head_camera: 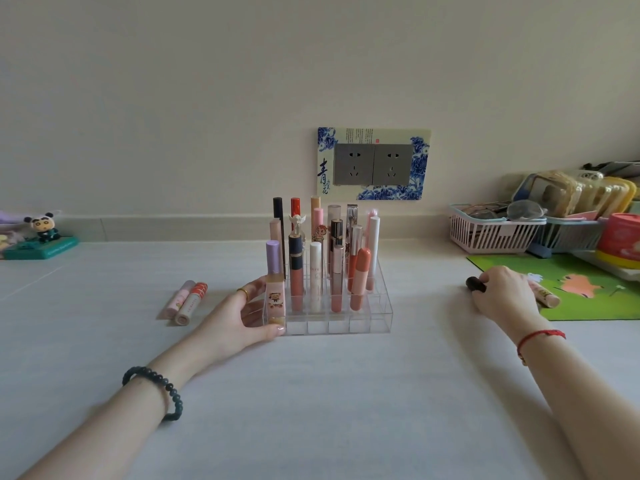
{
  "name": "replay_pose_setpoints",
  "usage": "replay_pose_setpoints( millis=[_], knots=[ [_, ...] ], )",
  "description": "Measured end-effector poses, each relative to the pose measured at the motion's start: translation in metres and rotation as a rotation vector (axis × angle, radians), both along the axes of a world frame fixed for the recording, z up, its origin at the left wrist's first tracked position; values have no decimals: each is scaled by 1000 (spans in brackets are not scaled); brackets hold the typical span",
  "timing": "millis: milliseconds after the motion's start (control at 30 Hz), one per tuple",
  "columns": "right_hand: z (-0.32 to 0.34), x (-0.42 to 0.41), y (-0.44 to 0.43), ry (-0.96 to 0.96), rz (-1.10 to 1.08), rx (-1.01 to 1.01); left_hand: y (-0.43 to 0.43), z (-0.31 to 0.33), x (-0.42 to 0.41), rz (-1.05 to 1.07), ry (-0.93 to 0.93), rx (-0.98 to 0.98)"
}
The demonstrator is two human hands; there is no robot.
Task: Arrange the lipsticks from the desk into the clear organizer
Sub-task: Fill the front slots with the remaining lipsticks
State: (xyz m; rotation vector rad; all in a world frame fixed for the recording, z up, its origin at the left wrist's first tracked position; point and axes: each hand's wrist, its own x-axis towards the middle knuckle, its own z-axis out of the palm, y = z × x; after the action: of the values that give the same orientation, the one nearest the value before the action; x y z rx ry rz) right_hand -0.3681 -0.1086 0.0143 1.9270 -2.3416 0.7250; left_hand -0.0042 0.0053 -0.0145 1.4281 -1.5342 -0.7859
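The clear organizer (377, 318) stands mid-desk with several lipsticks upright in its cells. My left hand (239, 317) grips its left front corner, fingers around the side wall, beside a purple-capped tube (274, 271) in the front left cell. My right hand (504, 292) rests on the desk to the right, closed over a black lipstick (475, 284) whose end sticks out left. A pink tube (547, 296) lies under or just beyond that hand. Two more lipsticks, one pink (179, 299) and one orange-capped (191, 303), lie side by side left of the organizer.
A green mat (588, 289) covers the right desk area. Behind it stand a white basket (491, 230) and a red tin (621, 242). A panda figurine (43, 233) sits at far left. Wall sockets (372, 164) are behind the organizer.
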Motion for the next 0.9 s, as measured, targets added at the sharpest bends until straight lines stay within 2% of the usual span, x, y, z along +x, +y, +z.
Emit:
replay_pose_setpoints(
  millis=[133, 233, 300, 333, 400, 467, 600, 800, 900],
  knots=[
    [-2, 2, -1, 46, -22, 52, 0, 0, 0, -5, 5, -3],
    [3, 2, -1, -66, 14, -54, 0, 0, -1, -11, 8, -8],
    [11, 8, 4, -269, 116, -243, 0, 0, -1, -11, 7, -12],
    [18, 13, 8, -437, 181, -306, 0, 0, -1, -10, 7, -11],
    [31, 29, 21, -789, 364, -333, 0, 1, -1, -11, 7, -10],
    [41, 45, 37, -918, 558, -309, 0, 1, -1, -16, 3, -13],
    [43, 72, 58, -745, 777, -253, 0, 2, 0, -13, -18, -10],
    [29, 87, 59, -598, 755, -342, 0, 3, -2, -11, -40, -12],
    [23, 89, 55, -582, 730, -370, 0, 4, -2, -1, -44, -14]
  ],
)
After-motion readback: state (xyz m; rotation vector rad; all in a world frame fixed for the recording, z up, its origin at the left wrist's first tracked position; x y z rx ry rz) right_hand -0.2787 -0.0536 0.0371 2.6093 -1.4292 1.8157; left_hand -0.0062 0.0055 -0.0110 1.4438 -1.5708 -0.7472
